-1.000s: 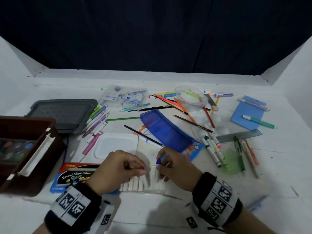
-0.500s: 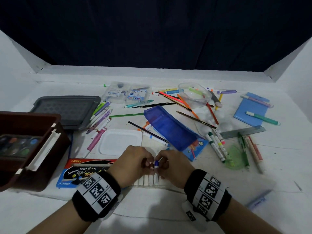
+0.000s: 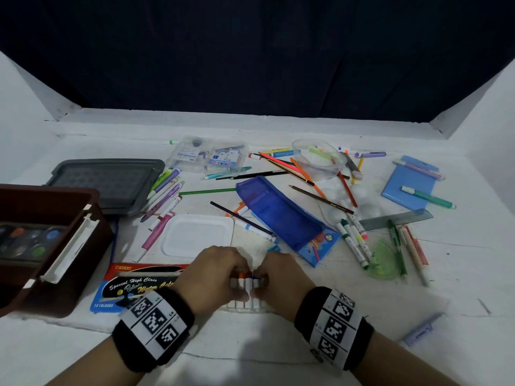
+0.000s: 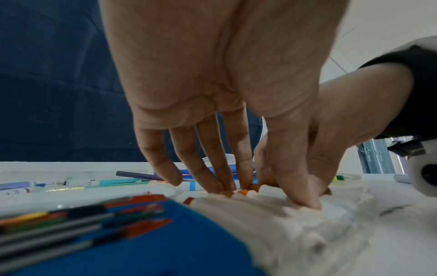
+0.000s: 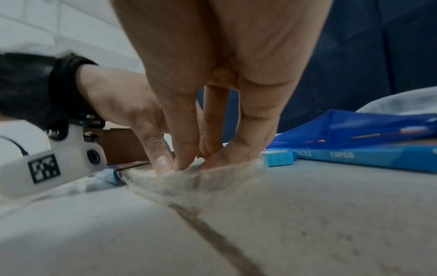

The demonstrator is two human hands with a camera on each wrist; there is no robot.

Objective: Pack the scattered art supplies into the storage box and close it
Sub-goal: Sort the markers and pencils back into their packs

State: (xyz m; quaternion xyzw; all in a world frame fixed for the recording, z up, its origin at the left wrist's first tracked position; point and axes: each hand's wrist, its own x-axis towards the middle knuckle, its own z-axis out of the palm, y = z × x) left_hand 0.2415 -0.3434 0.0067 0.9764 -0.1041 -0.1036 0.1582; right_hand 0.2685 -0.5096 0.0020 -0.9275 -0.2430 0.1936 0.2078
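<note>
Left hand [image 3: 214, 271] and right hand [image 3: 281, 274] — each grip pinching white markers [image 3: 245, 291] (side by side)

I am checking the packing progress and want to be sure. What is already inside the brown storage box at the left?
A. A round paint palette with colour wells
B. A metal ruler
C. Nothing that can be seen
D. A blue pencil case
A: in the head view, the storage box holds a paint palette with orange, blue and green wells showing; the blue pencil case and ruler lie on the table.
</note>
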